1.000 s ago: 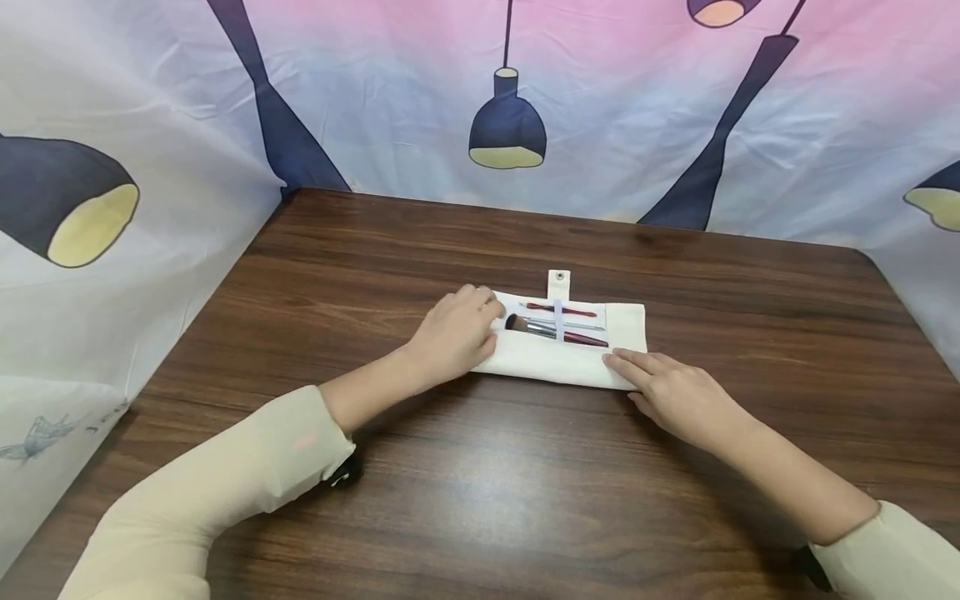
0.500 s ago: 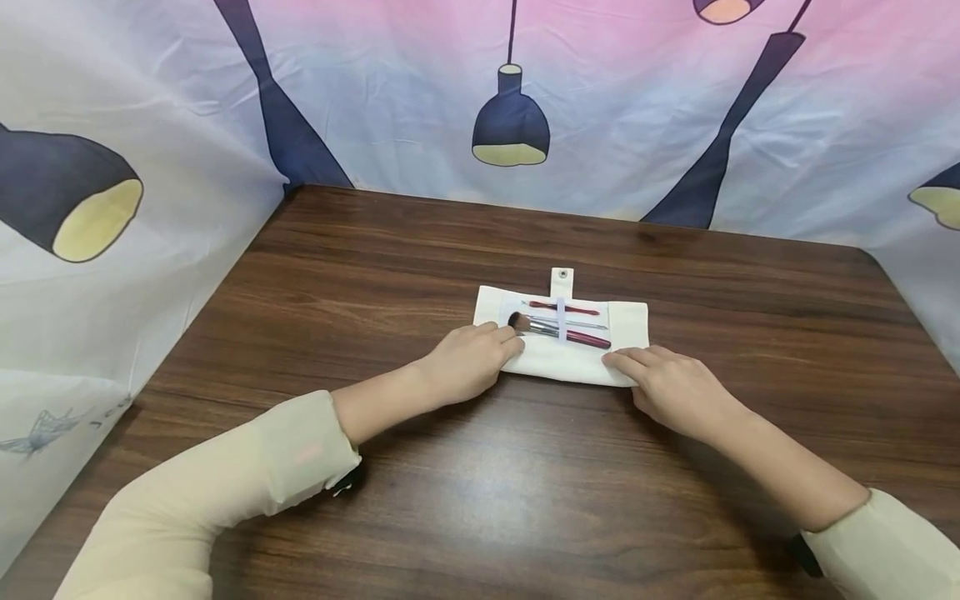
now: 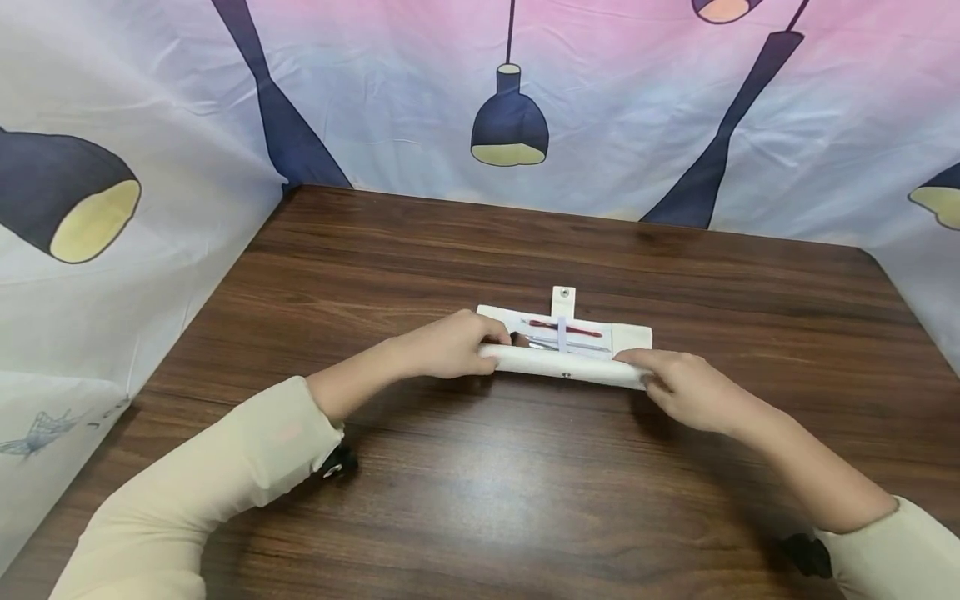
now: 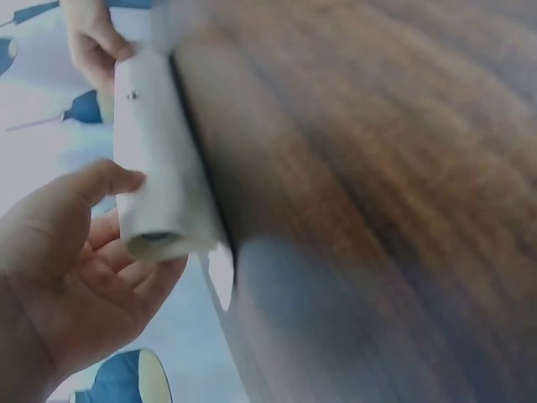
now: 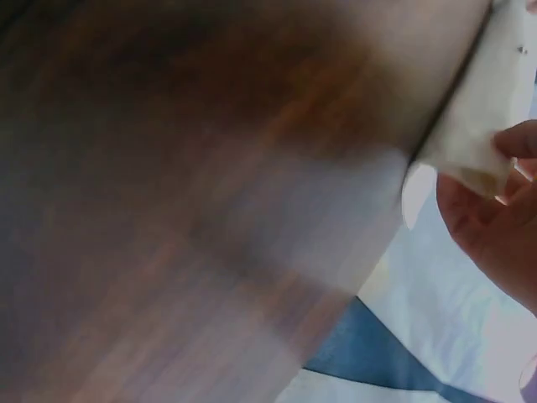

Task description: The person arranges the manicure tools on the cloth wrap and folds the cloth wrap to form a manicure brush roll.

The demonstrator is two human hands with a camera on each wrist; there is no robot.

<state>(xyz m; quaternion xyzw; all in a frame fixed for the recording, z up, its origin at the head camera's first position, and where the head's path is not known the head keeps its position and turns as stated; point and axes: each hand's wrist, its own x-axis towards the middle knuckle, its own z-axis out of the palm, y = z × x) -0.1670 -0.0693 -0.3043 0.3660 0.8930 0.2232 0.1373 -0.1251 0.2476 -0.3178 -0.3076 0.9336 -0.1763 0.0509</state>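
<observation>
A white fabric roll-up case (image 3: pixel 551 362) lies on the brown table, its near part rolled into a tube. My left hand (image 3: pixel 453 343) grips the tube's left end; in the left wrist view the thumb (image 4: pixel 122 179) presses on top with fingers underneath. At the other end my right hand (image 3: pixel 693 387) pinches the roll between thumb and fingers. On the flat part, a thin red-handled tool (image 3: pixel 585 332) and a silver stick sit under a pale elastic band (image 3: pixel 562 323). The roll mostly hides a makeup brush (image 3: pixel 519 339). A snap strap (image 3: pixel 564 302) points away from me.
The brown wood-grain table (image 3: pixel 480 500) spreads around the case on all sides. Behind it and to the left hangs a cloth backdrop (image 3: pixel 397 92) printed with dark lamps.
The near edge has been rolled up and away, covering most of the brush and bringing a snap into view. The left hand shifted from the case's left side to the roll's end.
</observation>
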